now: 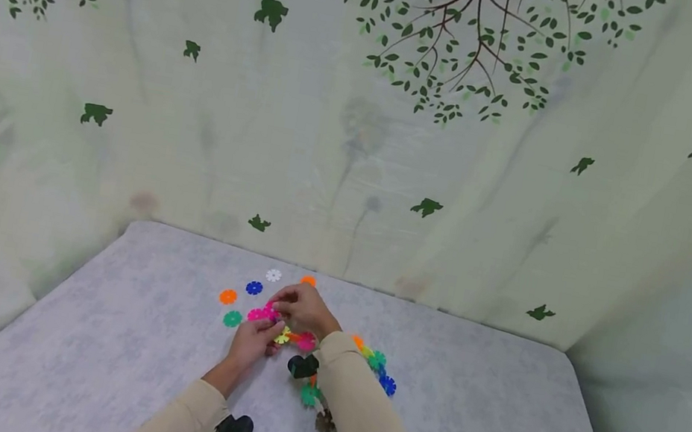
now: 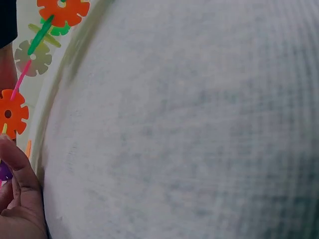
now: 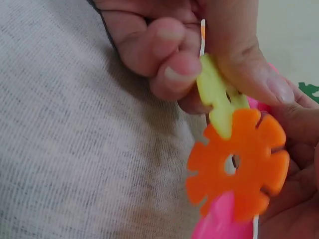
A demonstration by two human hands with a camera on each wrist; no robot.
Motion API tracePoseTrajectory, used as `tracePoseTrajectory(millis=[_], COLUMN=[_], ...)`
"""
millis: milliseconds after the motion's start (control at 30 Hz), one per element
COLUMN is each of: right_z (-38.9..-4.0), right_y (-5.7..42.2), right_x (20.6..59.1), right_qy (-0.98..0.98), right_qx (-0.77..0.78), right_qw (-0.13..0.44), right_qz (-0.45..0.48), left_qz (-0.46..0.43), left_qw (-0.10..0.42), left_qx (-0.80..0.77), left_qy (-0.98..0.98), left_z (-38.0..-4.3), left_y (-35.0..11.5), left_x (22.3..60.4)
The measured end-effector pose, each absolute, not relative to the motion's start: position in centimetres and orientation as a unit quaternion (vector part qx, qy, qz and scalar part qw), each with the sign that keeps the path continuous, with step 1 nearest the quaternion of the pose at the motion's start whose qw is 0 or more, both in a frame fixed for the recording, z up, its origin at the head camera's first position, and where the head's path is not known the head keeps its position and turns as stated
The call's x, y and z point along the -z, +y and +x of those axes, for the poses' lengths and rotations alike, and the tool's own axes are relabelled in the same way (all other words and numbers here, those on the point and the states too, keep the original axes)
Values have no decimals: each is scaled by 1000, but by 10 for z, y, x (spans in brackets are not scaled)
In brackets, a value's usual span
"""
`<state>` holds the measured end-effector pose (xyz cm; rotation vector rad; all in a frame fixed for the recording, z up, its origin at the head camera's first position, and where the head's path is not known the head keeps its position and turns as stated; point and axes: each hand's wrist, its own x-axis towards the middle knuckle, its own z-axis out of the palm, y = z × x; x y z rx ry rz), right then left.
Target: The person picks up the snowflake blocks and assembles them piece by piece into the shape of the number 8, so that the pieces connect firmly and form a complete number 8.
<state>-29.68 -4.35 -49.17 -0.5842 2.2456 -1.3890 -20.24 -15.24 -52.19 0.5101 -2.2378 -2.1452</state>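
A chain of notched, flower-shaped plastic interlocking discs hangs between both hands. My left hand (image 1: pixel 252 343) grips it, thumb above and curled fingers below, right at a yellow disc (image 3: pixel 222 94). Slotted to that is an orange disc (image 3: pixel 249 164), then a pink disc (image 3: pixel 224 224). A purple disc (image 2: pixel 5 172) shows by the left thumb. Just above and to the right, my right hand (image 1: pixel 307 308) pinches a bright pink disc (image 1: pixel 269 312) near the left thumb tip; its fingers partly hide it. The chain runs on beneath the right forearm, which covers part of it.
Loose discs lie beyond and left of the hands: orange (image 1: pixel 227 296), green (image 1: pixel 232 318), blue (image 1: pixel 254 288), white (image 1: pixel 273 275) and another orange (image 1: pixel 308 280). The chain's blue (image 1: pixel 387 385) and brown (image 1: pixel 324 422) discs lie around the right sleeve. A leaf-printed curtain (image 1: pixel 306 126) stands behind the cloth-covered table (image 1: pixel 477 418).
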Motion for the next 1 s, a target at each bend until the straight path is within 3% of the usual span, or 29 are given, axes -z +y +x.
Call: tracePoseTrajectory(millis=[667,1000], right_z=[-296,-291], right_y=[-46,-46], right_x=[499,501], right_qy=[803,833], right_qx=[510,457], right_qw=[238,174], right_qz=[-194,-261], left_qz=[159,165], left_qw=[10,-35], left_qx=[679,665], left_qy=[-717,-727], left_z=[-203,-197], left_y=[-151,-159], left_x=[525,519])
